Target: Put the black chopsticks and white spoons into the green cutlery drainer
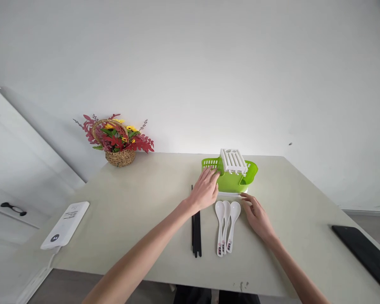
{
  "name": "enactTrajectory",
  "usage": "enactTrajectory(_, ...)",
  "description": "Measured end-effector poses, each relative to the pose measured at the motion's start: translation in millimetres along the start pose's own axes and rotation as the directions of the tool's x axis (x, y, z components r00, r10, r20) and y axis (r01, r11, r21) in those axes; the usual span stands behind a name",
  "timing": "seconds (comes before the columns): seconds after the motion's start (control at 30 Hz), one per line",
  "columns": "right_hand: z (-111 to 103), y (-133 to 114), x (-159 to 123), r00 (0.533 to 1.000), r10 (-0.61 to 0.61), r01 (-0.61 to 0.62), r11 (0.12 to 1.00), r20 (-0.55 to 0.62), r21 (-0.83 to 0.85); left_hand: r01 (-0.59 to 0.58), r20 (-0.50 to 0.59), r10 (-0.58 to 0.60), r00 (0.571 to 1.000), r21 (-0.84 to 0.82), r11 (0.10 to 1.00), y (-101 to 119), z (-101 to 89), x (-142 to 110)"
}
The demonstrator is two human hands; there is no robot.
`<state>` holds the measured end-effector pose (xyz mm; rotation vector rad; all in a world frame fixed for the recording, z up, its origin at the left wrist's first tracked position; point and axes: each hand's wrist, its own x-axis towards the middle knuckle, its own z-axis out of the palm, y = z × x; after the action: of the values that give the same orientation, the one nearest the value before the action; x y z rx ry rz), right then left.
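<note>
A green cutlery holder (232, 180) with a white slotted insert (233, 161) stands on a white base at the far middle of the table. My left hand (205, 189) rests against its left side, fingers stretched out and touching the green basket part. My right hand (257, 215) lies flat on the table just right of three white spoons (226, 226), fingers extended toward the holder's base. Black chopsticks (196, 234) lie left of the spoons, partly under my left wrist.
A wicker basket of red and yellow flowers (117, 141) sits at the back left by the wall. A white device (66, 223) with a cable lies near the left edge. A black flat object (365, 253) lies at the right edge of the pale table (145, 202).
</note>
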<state>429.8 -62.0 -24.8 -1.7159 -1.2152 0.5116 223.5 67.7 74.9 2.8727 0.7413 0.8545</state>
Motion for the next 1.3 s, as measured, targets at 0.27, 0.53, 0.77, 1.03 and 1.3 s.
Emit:
enactTrajectory(0.27,-1,8,0,0.998,0.033,-0.03,0.997,-0.044,0.068,0.291,-0.294,-0.344,0.892,-0.21,0.934,-21,-18.3,-63)
enactTrajectory(0.53,-4,19,1,0.965,0.105,-0.049,0.972,-0.239,0.232,0.561,-0.094,-0.593,0.8,-0.233,0.794,2,-4.3,-142)
enactTrajectory(0.77,-4,20,-2,0.963,0.129,-0.065,0.963,-0.237,0.26,0.466,-0.116,-0.471,0.875,-0.065,0.882,26,-2.7,-158)
enactTrajectory(1.03,-3,23,-4,0.966,0.131,-0.071,0.964,-0.224,0.255,0.462,-0.122,-0.466,0.876,-0.063,0.885,26,-4.2,-161)
enactTrajectory(1.3,-1,29,-10,0.966,0.128,-0.072,0.968,-0.224,0.24,0.453,-0.126,-0.453,0.883,-0.027,0.891,26,-2.7,-165)
